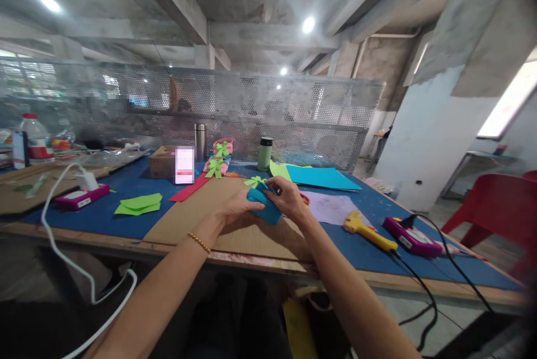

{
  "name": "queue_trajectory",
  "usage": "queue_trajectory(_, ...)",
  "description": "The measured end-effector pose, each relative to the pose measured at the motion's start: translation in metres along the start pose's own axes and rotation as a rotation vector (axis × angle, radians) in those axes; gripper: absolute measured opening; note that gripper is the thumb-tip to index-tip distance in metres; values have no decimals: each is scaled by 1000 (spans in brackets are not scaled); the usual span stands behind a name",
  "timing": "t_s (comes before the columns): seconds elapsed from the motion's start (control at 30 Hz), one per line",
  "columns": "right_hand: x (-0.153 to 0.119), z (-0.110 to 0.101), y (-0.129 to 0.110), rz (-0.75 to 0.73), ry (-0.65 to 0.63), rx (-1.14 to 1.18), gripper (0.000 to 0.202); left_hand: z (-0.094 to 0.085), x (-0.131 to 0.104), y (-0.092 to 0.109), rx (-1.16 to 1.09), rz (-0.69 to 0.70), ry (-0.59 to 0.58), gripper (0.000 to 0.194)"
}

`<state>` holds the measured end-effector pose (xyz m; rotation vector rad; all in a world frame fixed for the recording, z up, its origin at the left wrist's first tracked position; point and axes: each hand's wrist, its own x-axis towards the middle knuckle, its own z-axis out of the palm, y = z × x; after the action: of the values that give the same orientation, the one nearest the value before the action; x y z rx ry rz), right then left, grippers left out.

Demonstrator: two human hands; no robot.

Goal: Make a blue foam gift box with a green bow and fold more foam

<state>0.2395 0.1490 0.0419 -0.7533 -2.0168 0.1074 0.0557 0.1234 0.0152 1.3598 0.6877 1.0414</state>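
Observation:
A small folded piece of blue paper (268,212) is held up over the brown cardboard sheet (251,240). My left hand (238,206) grips its left edge, thumb on the near side. On the paper's upper right, my right hand (286,193) has its fingers closed on it. Just behind the hands lies a light green paper bow (255,181). Red scissor handles (305,199) show partly beside my right wrist, the rest hidden. Farther back, pink pieces with green bows (217,164) rest near a red paper strip (191,188).
A yellow glue gun (369,231) and a purple power strip (413,237) with black cables are at the right. Purple paper (335,208), blue sheets (323,176) and a green bottle (264,154) stand or lie behind. Green paper (138,204), a phone (184,165) and a white cable (48,225) are left.

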Motion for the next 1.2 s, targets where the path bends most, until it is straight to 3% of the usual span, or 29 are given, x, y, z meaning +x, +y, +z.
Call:
queue_trajectory(0.2, -2, -8, 1, 83, -126, 164, 30, -3, 0, 4, -26, 2, 79, 45)
queue_trajectory(0.43, -6, -2, 18, 90, -75, 200, 22, -5, 2, 1, -47, 8, 59, 48)
queue_trajectory(0.77, -7, -1, 10, -43, -88, -59, 23, 1, -5, 9, -7, -63, 67, 49)
queue_trajectory(1.2, -9, 5, 14, -49, -41, -28, 19, -4, -1, 6, -79, -95, 113, 40)
